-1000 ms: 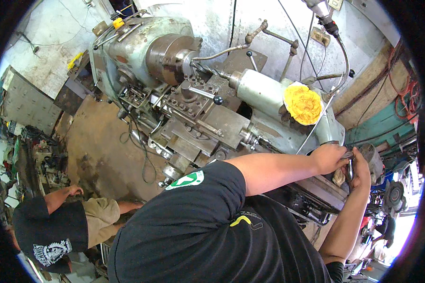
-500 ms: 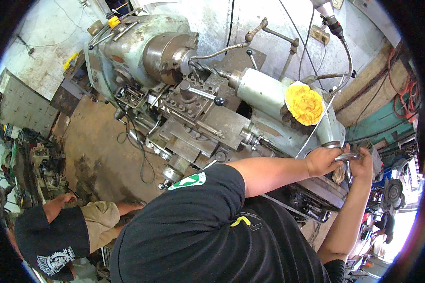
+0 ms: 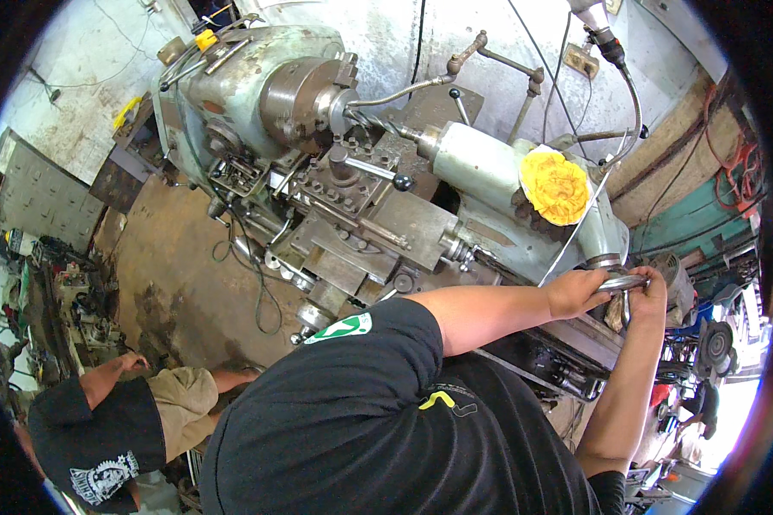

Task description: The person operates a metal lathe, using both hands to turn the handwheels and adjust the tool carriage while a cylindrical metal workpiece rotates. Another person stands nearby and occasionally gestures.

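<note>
The metal handwheel at the tailstock's right end is between my hands. My left hand has its fingers closed on the rim's left side. My right hand grips the rim on the right. Further left, the grey-green lathe tailstock carries a twist drill bit. The bit points at a round metal workpiece clamped in the lathe chuck; whether its tip is inside the bore is hard to see. A coolant pipe ends beside the bit.
A yellow cloth lies on top of the tailstock. The tool post with its ball-ended lever sits on the carriage, in front of the drill. At lower left another person in a black shirt stands near cluttered shelving. A flexible lamp arm hangs at upper right.
The handwheel has turned, showing its rim at a different angle. Both my hands have shifted slightly left with it. The other person has barely moved.
</note>
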A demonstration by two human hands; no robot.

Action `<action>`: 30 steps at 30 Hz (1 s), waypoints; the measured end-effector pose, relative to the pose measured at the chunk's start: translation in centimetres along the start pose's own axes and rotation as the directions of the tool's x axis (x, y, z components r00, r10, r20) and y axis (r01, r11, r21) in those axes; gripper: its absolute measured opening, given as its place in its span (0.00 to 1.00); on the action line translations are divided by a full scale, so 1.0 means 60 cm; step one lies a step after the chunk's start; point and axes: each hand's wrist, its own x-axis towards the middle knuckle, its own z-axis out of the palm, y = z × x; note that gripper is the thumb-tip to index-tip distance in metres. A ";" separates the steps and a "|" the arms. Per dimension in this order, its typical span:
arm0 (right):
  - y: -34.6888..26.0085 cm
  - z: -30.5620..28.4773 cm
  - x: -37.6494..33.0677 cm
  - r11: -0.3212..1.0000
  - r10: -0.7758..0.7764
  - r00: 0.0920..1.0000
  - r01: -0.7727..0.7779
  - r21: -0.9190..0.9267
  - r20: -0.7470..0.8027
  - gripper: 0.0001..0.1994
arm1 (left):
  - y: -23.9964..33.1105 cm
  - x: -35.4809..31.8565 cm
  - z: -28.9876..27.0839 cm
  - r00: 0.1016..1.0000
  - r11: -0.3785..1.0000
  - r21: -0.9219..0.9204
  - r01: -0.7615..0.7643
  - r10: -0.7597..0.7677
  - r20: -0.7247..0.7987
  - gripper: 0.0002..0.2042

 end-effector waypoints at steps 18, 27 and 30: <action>-0.008 0.177 -0.149 0.963 -0.006 0.972 0.069 0.261 -0.234 0.10 | -0.034 -0.059 -0.029 0.995 0.999 0.043 0.031 -0.035 0.097 0.17; -0.007 0.229 -0.197 0.970 -0.053 0.950 0.123 0.211 -0.309 0.08 | -0.035 -0.059 -0.028 0.983 0.992 0.052 0.118 -0.124 0.138 0.18; -0.005 0.226 -0.196 0.969 -0.071 0.955 0.135 0.207 -0.289 0.09 | -0.036 -0.053 -0.041 0.981 0.994 0.023 0.103 -0.105 0.164 0.16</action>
